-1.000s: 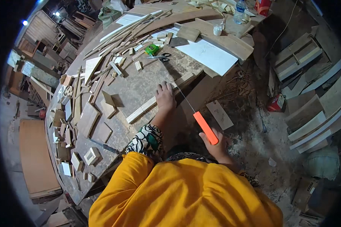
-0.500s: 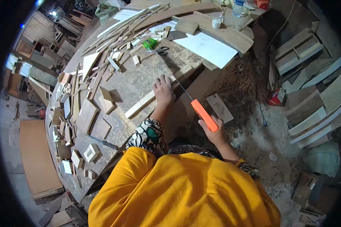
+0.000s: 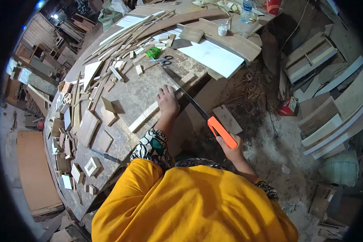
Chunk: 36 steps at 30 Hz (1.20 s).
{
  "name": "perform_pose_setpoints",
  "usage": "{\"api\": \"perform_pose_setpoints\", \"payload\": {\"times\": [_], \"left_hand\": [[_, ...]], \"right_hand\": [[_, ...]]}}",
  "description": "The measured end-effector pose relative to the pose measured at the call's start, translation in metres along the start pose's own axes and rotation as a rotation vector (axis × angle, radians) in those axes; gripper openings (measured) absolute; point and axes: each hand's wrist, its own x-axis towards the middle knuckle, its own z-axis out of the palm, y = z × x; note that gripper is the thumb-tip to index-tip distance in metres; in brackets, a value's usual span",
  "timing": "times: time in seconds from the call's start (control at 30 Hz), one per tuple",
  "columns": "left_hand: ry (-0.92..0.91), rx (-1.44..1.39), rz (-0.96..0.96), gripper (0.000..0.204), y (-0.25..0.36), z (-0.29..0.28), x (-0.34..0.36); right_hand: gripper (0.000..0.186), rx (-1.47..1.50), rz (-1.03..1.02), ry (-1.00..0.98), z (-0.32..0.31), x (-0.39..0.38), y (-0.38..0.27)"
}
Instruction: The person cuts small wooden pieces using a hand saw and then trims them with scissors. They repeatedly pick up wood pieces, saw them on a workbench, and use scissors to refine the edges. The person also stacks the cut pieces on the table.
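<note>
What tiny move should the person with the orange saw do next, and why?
Probably gently draw the orange-handled saw back with the right hand: its blade lies across the wooden strip and reaches past it over the table, leaving room for a back stroke. The left hand rests on the strip close to the blade, so going slowly seems wise.

Beyond the left fingers point(image 3: 165, 90) lie scissors point(image 3: 162, 60) and a tape measure point(image 3: 153, 52); farther off, to their right, a panel point(image 3: 213, 58), cup point(image 3: 222, 30) and bottle point(image 3: 246, 13); well rightward, a red box point(image 3: 286, 107).
</note>
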Motion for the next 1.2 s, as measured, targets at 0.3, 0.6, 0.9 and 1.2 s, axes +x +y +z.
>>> {"api": "perform_pose_setpoints", "payload": {"times": [0.3,0.6,0.9,1.2], "left_hand": [[0.09,0.008,0.123,0.034,-0.002,-0.01,-0.003],[0.105,0.038,0.101,0.038,0.002,-0.002,0.001],[-0.035,-0.003,0.035,0.045,0.003,-0.012,0.005],[-0.014,0.007,0.024,0.05,-0.003,0.0,0.008]], "right_hand": [[0.025,0.036,-0.037,-0.056,-0.008,-0.025,-0.019],[0.029,-0.013,-0.269,0.124,0.06,0.048,-0.027],[0.031,0.049,-0.118,0.064,0.057,0.042,-0.019],[0.023,0.012,-0.032,-0.005,-0.02,-0.068,0.02]]}}
